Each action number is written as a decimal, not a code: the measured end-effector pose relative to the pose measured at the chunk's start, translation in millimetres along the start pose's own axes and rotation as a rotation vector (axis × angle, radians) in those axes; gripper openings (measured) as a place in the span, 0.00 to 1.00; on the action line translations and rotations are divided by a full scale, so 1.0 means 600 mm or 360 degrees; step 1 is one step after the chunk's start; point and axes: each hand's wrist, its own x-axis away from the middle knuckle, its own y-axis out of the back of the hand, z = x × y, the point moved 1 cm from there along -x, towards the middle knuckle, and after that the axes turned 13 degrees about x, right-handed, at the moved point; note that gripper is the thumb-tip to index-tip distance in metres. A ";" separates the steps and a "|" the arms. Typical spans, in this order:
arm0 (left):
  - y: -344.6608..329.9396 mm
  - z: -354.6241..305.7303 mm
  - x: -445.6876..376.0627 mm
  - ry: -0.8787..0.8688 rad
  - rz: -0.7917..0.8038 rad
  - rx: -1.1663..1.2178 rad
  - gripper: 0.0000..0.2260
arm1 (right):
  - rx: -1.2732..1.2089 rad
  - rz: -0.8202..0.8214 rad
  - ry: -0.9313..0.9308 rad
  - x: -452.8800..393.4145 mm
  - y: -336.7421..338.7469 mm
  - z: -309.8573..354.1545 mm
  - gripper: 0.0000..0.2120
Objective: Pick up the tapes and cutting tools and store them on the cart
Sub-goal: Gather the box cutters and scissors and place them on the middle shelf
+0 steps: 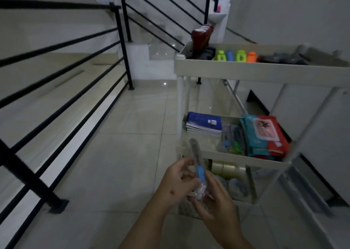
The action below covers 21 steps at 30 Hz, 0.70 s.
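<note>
Both hands hold a packaged utility knife upright just in front of the cart: the left hand pinches its side, the right hand curls round its base. The slick wrapper could slip and drop it short of the middle shelf

Dim, flat indoor light, greyish cast. Small glare spots on the glossy floor tiles. Railing bows from wide-angle distortion; near hands and edges smear soft.
</note>
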 end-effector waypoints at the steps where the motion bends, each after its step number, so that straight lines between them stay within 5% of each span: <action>1: -0.015 -0.002 -0.006 -0.0003 0.0032 -0.0044 0.25 | 0.0038 -0.0023 -0.0026 0.001 0.013 -0.006 0.35; 8: -0.106 -0.046 -0.069 -0.0086 0.0287 -0.0290 0.20 | 0.0695 -0.0261 0.0059 -0.038 0.110 -0.017 0.29; 15: -0.139 -0.064 -0.151 -0.0066 0.0278 -0.0521 0.10 | 0.0883 0.0206 -0.0031 -0.118 0.151 -0.010 0.26; 21: -0.141 -0.069 -0.192 0.0003 0.0222 -0.0645 0.14 | 0.0944 0.0103 -0.0092 -0.159 0.137 -0.016 0.17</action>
